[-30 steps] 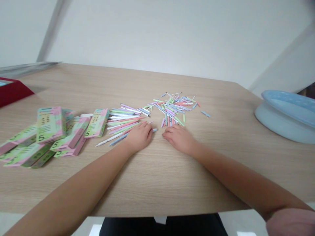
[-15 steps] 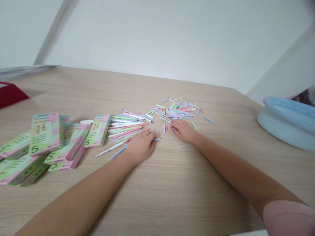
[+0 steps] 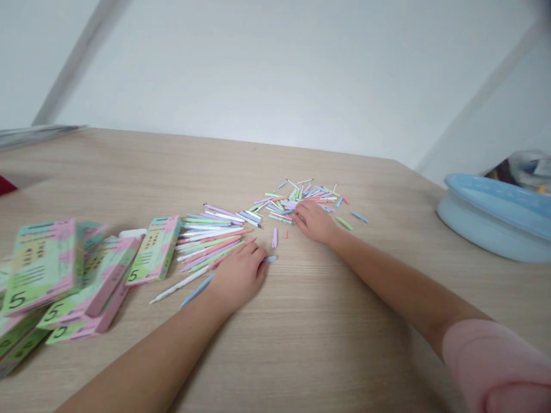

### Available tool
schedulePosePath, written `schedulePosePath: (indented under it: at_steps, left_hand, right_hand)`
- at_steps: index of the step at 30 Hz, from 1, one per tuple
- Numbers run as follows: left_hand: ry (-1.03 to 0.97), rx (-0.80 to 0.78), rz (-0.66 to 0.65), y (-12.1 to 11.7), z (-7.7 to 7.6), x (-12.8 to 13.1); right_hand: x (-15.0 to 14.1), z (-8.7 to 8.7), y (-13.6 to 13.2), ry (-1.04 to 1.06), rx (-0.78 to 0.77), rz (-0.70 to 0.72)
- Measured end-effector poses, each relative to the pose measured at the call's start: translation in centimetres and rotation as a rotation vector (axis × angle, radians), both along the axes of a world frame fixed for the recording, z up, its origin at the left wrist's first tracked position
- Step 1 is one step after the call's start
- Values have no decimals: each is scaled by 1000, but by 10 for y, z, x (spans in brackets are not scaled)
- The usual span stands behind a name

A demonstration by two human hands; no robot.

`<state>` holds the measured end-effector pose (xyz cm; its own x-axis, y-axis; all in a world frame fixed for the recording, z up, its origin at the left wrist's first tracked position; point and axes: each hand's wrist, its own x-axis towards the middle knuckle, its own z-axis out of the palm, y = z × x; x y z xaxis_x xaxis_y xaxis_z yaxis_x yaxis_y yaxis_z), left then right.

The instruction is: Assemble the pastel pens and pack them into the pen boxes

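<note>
My left hand (image 3: 241,272) lies on the table with its fingers curled over a blue pen (image 3: 197,291), whose tip pokes out past the thumb. Beside it a row of pastel and white pens (image 3: 210,232) lies side by side. My right hand (image 3: 316,221) reaches to the near edge of a loose pile of short pastel pen parts (image 3: 297,198). Its fingers are bent and close together; whatever they pinch is hidden. Between the hands are a purple pen piece (image 3: 274,237) and a tiny coral piece (image 3: 286,235).
Green and pink boxes (image 3: 43,264) marked 5 are stacked at the left, and one more box (image 3: 155,249) lies by the pens. A light blue basin-like object (image 3: 491,221) stands at the right. A white wall (image 3: 275,74) rises behind the table (image 3: 318,327).
My right hand has moved farther into the loose pile. My left hand stays over the blue pen. The whole view has shifted, so the boxes appear farther left and lower.
</note>
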<state>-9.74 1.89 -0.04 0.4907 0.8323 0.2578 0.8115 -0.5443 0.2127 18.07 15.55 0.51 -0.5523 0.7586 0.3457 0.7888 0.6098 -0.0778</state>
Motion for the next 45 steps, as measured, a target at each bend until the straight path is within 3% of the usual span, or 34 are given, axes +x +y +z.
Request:
schedulePosePath:
  at_steps: [4,7,12,17,24,26,28,30,34,37,40,45]
  left_hand:
    - [-3,-15,8,0,1,-1]
    - [-13,-30,7,-1,2,-2]
    - [3,-33,12,-2,3,-2]
    - [-20,-51,14,-1,3,-2]
    - [-71,-58,-5,0,-2,-4]
    - [-72,-61,-12,0,-1,-3]
    - [-64,-62,-13,0,0,-3]
    - [-64,-60,-14,0,1,-3]
    - [-75,-67,-30,1,1,-3]
    - [-110,-69,-46,2,-2,-4]
    - [-157,-63,12,4,-4,-6]
    - [-409,-39,159,5,-2,-8]
  right_hand:
    - [-1,1,45,24,-26,-162]
    - [-4,-6,68,-22,-108,-179]
    - [-5,-17,63,-110,-183,-43]
    - [7,-12,56,-143,-248,104]
    - [-1,11,93,155,-184,2]
    - [-10,17,91,206,-173,-47]
    - [-19,19,66,261,-172,-77]
    - [-29,17,14,299,-195,-25]
    - [-48,9,-126,228,-326,306]
    - [-59,-2,-195,87,-319,495]
    - [-67,-11,-208,40,-295,489]
    - [-74,-8,-184,10,-145,524]
